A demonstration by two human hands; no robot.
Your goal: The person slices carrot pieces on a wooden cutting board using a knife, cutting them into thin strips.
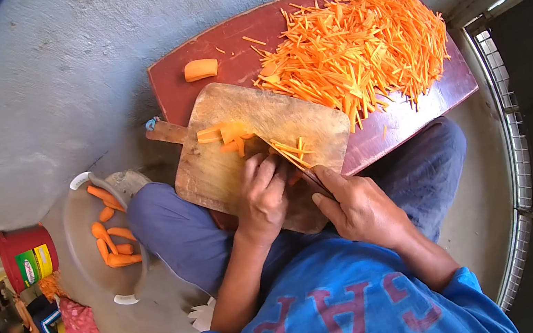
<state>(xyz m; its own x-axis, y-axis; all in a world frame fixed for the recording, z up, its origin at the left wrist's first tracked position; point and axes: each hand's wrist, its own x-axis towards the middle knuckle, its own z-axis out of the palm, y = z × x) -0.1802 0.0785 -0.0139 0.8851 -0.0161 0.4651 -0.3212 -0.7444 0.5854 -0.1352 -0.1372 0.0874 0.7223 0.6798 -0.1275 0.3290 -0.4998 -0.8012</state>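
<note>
My right hand (362, 209) is closed round the handle of a knife (295, 160), whose blade points up and left over a wooden cutting board (205, 176). Curled fingers of my left hand (263, 195) press down beside the blade, on a carrot piece (293, 177) that is mostly hidden. Thin carrot sticks (297, 150) lie along the blade's right side. Farther left on the board are several carrot slices (230, 132). A large heap of cut carrot sticks (359, 47) covers the right part of the red tabletop (231, 32) beyond the board.
A thick carrot chunk (201, 69) sits on the tabletop's left. Down on the floor at left, a grey tub (75, 232) holds several peeled carrots (121, 259). Behind it stand a red bucket (7, 242) and a pink sack (82, 324); another person is partly visible there.
</note>
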